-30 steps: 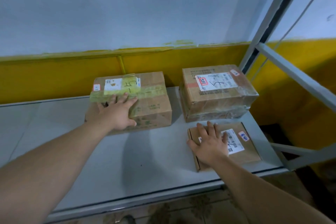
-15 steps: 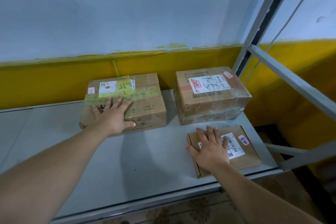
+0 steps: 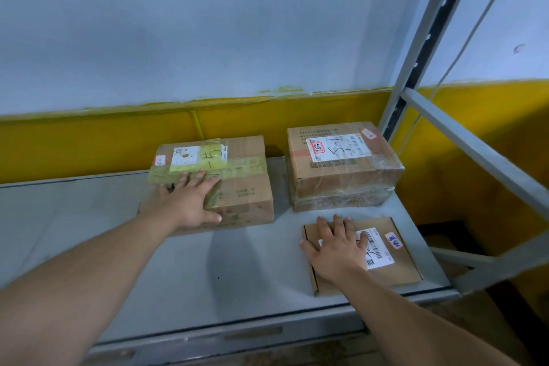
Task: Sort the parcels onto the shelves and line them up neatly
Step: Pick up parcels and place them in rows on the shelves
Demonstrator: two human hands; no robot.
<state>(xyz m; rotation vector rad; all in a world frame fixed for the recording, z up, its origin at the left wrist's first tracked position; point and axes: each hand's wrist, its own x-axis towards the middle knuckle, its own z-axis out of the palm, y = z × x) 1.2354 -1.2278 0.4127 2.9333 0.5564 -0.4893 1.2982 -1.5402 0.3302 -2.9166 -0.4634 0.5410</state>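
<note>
Taped box [image 3: 246, 184] sits label up at the back of our grey metal shelf [image 3: 178, 276], its long axis running left to right along the yellow-banded wall [image 3: 89, 145]. Our left hand [image 3: 187, 202] lies flat on it, fingers straight. Our right hand [image 3: 338, 249] presses flat on the flat parcel [image 3: 398, 270], near the front edge, just before the wrapped box [image 3: 341, 175].

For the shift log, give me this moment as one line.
step: lining up parcels | left hand: flat on yellow-taped box | right hand: flat on thin parcel | wrapped box: untouched, back right
</note>
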